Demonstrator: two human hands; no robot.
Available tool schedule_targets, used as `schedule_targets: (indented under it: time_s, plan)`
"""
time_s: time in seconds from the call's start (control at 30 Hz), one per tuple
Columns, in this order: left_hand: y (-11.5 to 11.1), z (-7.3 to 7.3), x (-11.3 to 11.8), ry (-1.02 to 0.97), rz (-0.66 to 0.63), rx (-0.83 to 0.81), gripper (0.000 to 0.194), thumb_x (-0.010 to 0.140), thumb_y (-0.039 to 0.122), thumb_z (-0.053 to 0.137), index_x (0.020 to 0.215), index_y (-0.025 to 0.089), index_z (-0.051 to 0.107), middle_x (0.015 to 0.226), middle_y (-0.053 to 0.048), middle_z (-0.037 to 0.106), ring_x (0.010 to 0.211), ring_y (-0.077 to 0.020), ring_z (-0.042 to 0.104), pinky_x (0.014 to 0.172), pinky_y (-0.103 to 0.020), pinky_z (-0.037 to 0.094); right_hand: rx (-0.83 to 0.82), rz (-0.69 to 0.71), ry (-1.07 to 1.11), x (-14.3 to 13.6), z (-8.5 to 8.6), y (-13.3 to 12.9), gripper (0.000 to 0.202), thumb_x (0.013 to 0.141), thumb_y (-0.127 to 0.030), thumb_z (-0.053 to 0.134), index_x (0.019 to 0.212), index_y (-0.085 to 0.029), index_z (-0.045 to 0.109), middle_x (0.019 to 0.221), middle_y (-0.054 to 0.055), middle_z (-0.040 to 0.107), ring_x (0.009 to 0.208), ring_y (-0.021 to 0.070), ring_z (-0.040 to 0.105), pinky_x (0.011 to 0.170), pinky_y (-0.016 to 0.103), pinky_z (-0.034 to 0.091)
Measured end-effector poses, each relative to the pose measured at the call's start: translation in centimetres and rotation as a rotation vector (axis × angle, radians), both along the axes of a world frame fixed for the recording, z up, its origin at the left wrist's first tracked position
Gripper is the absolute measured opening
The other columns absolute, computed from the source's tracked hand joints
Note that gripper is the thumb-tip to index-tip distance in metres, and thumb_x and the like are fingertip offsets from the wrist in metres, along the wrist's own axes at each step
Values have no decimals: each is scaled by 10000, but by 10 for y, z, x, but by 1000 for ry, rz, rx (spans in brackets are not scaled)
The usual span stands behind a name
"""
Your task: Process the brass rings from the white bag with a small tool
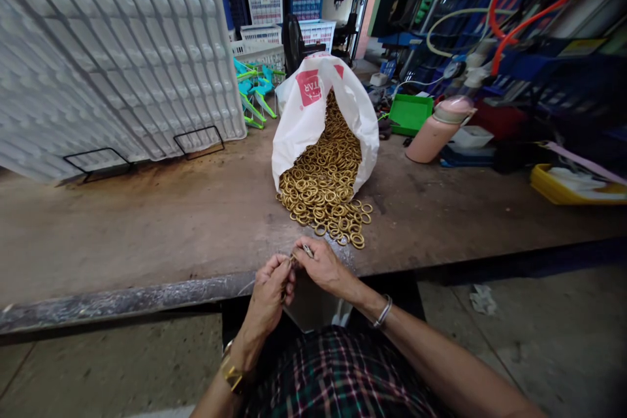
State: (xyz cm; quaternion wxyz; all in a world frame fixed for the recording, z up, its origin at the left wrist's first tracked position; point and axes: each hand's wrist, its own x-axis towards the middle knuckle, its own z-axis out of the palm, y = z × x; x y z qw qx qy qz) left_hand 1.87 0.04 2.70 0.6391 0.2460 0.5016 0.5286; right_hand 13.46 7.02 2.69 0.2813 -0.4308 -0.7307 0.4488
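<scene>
My left hand point(274, 284) and my right hand point(317, 264) meet at the table's front edge, fingertips almost touching. A small brass-coloured ring point(292, 259), partly hidden, sits at the pinched fingertips of my left hand. My right hand is closed around a small silvery metal piece point(307, 251); its kind is too small to make out. Just beyond them, a heap of brass-coloured rings point(323, 192) spills from a white plastic sack point(298, 134) lying on its side with its mouth toward me.
White ribbed trays point(122, 46) stand at the left of the wooden table point(147, 228), by black wire stands point(198, 140). Turquoise and green plastic pieces point(257, 91) lie behind. Rightward are a green bin point(410, 114), a pink bottle point(435, 134) and a yellow tray point(563, 189).
</scene>
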Motion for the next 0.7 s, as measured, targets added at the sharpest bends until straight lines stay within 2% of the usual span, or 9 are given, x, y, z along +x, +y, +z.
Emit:
schedule_targets:
  time_s: [0.27,0.47,0.7]
  plan:
    - [-1,2,-2,-45,-5,14,241,746,385,599,746,169,491,587,56,471,427,-36,370,370,-144,274,-16,-9,-9,1,3,-2,226,824,-267,394,662,-177,524,557,-37,508,521,90,437,532,199,328]
    - [-1,0,4,100,33,23,265,763,419,570,736,170,485,584,54,468,428,-35,366,373,-140,272,113,13,-100,3,7,-6,201,824,-297,438,699,-179,542,548,-45,479,520,85,411,527,192,307]
    - [-3,0,4,143,29,43,268,777,430,546,742,170,490,594,54,463,434,-37,366,380,-142,281,135,-23,-157,2,1,-2,227,837,-253,397,659,-180,518,539,-35,478,501,89,409,512,198,285]
